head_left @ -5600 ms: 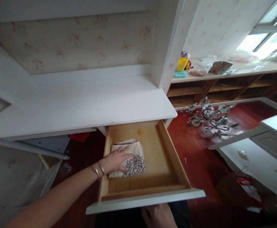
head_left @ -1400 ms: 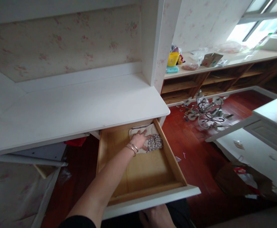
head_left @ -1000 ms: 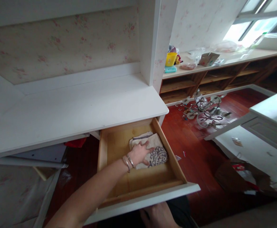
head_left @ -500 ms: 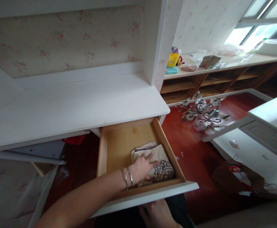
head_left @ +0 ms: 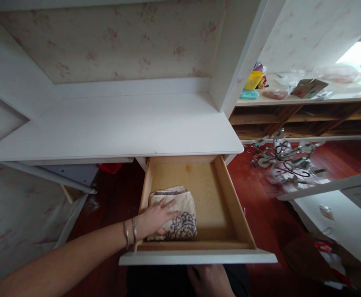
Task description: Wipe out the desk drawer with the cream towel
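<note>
My left hand (head_left: 158, 218), with two silver bracelets (head_left: 130, 233) at its wrist, lies with fingers spread on a folded cloth (head_left: 183, 210). The cloth is beige with a dark scroll pattern. It lies at the left side of a pulled-out wooden drawer (head_left: 219, 198), against or close to the side wall. Below the white drawer front (head_left: 199, 258) is my right hand (head_left: 213, 281), its fingers curled. The drawer front hides part of that hand, and whatever it may hold cannot be made out.
A white desktop (head_left: 131, 123) extends above the drawer. On the red floor to the right lies a chandelier (head_left: 291, 159), with a white cabinet (head_left: 331, 214) nearer me. A low wooden shelf (head_left: 261, 116) carries a yellow container (head_left: 253, 80) and plastic bags.
My left hand has shifted the folded cloth from the drawer's right side to its left side. The view has turned slightly. My right hand stays below the drawer front.
</note>
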The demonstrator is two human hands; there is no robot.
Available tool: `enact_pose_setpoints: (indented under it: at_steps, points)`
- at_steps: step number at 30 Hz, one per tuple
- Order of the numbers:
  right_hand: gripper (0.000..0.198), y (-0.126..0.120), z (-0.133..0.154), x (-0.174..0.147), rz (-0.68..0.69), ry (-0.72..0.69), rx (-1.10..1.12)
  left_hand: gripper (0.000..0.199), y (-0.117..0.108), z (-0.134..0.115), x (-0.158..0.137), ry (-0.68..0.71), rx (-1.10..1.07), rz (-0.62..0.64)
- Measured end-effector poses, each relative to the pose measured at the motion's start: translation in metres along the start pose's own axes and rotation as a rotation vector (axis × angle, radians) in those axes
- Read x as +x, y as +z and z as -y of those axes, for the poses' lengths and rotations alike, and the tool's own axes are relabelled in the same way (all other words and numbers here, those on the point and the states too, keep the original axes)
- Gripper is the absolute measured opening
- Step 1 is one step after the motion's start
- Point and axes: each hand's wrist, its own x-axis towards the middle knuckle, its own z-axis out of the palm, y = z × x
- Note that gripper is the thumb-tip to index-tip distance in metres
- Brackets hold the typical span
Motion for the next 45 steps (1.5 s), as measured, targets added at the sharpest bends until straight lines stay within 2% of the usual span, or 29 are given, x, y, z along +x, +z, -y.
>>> enact_pose_setpoints:
  at_steps: [3,7,11,19,23,28,32,35,40,45]
  points:
    - [0.029,0.001,0.0,0.001,0.007,-0.001,-0.026,0.093,0.001,0.009,-0.01,-0.025,-0.02,0.008]
    - [0.029,0.001,0.001,0.001,0.027,0.005,-0.063,0.097,0.0,0.014,-0.006,-0.018,-0.043,-0.015]
    - [0.029,-0.001,0.002,0.001,-0.006,-0.006,-0.039,0.097,-0.009,0.034,0.01,-0.019,-0.088,-0.019]
    - [0.029,-0.006,0.006,0.002,0.022,0.002,-0.043,0.096,-0.045,0.09,0.068,-0.186,-0.131,-0.022]
    - [0.027,-0.009,0.007,0.001,0.032,0.011,-0.024,0.095,-0.056,0.1,0.085,-0.224,-0.178,0.021]
    - [0.028,-0.008,0.004,0.001,0.02,-0.013,-0.001,0.093,-0.049,0.104,0.081,-0.175,-0.152,-0.013]
    - [0.026,-0.007,0.002,0.002,0.015,-0.038,0.014,0.092,-0.048,0.1,0.08,-0.137,-0.123,-0.031]
    - [0.025,-0.005,-0.001,0.002,0.005,-0.04,0.022,0.089,-0.053,0.087,0.094,-0.108,-0.11,-0.027]
    - [0.023,-0.002,-0.004,0.0,-0.039,-0.042,0.019,0.089,-0.071,0.045,0.147,-0.013,-0.07,-0.096]
    - [0.023,-0.003,-0.002,0.002,0.013,-0.027,0.024,0.088,-0.087,0.012,0.195,-0.013,-0.025,-0.155]
